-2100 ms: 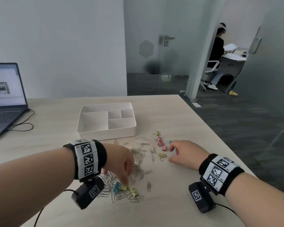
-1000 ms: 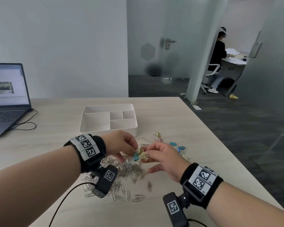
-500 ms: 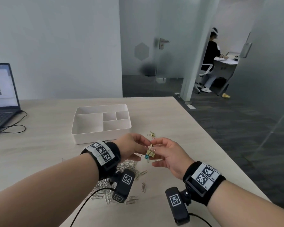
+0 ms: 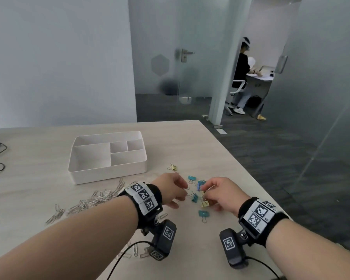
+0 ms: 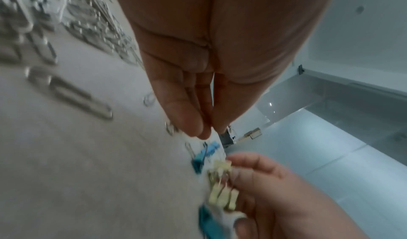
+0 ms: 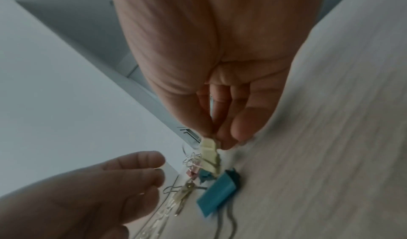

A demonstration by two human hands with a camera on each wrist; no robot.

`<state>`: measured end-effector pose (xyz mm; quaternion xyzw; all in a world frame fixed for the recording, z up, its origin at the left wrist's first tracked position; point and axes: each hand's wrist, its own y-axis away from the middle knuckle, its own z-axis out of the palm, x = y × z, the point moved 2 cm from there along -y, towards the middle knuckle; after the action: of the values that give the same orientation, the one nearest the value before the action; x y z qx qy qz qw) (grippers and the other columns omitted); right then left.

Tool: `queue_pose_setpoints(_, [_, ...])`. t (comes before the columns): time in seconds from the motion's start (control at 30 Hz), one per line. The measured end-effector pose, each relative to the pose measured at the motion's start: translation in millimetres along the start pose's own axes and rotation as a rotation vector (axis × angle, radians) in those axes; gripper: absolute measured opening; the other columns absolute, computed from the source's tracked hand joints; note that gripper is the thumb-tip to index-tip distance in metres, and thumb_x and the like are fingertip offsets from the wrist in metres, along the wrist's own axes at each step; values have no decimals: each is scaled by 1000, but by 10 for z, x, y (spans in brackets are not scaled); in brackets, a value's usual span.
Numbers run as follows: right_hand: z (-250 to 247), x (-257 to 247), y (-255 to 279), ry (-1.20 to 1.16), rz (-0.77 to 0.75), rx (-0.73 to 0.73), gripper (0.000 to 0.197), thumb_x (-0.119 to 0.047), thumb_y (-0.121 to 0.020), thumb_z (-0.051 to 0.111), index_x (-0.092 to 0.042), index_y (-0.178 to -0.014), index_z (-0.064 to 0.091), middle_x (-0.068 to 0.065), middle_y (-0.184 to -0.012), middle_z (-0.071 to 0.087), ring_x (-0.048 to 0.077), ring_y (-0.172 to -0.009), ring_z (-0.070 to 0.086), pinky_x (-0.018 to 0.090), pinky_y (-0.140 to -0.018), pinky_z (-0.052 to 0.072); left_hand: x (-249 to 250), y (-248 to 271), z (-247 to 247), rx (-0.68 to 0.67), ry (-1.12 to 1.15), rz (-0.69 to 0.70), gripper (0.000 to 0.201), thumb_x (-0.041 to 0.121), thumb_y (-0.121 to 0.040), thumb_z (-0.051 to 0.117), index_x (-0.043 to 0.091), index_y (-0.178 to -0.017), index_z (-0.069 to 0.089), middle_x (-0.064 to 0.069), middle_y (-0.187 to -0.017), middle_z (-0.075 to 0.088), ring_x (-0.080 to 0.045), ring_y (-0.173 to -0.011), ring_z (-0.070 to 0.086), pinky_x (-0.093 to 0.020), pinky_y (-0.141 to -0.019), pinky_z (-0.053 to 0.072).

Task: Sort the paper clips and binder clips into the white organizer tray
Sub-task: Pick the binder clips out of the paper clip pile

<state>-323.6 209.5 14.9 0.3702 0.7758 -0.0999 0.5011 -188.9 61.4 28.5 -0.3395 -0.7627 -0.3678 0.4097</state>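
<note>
— Head view, what have your hands got?

— My right hand (image 4: 220, 194) pinches a chain of yellow binder clips (image 6: 210, 155), low centre of the frame. My left hand (image 4: 171, 190) sits just beside it, fingertips drawn together; I cannot tell whether they grip anything.

— And the rest?

— Blue binder clips (image 4: 203, 213) lie on the worktop (image 4: 190, 142) between my hands. Silver paper clips (image 4: 93, 200) spread lower left. The white organizer tray (image 4: 107, 174) stands above them, left of centre.
</note>
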Motion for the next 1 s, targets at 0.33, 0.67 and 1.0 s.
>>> queue_pose_setpoints(0.33, [331, -471, 218, 51, -192, -77, 15, -15, -97, 55, -18, -98, 70, 7, -92, 74, 12, -66, 66, 28, -55, 53, -315, 93, -942, 311, 132, -5, 8, 16, -95, 64, 16, -87, 67, -4, -85, 69, -14, -73, 64, -27, -51, 51])
queue_pose_setpoints(0.67, [616, -442, 100, -183, 72, 46, 17, -16, -97, 53, -6, -104, 65, 8, -98, 64, 23, -87, 63, 40, -78, 60, -579, 413, -1378, 605, 369, 106, 11, 13, -95, 61, 15, -85, 65, -3, -82, 66, -16, -75, 59, -26, -60, 42])
queue_pose_setpoints(1.0, [895, -640, 170, -27, -109, -54, 33, -43, -101, 47, -17, -112, 63, 4, -113, 64, 7, -104, 57, 31, -83, 45, -1061, 911, -1814, 737, 312, 42, 18, 41, -78, 61, 36, -80, 79, 2, -104, 75, -17, -106, 65, -47, -96, 46])
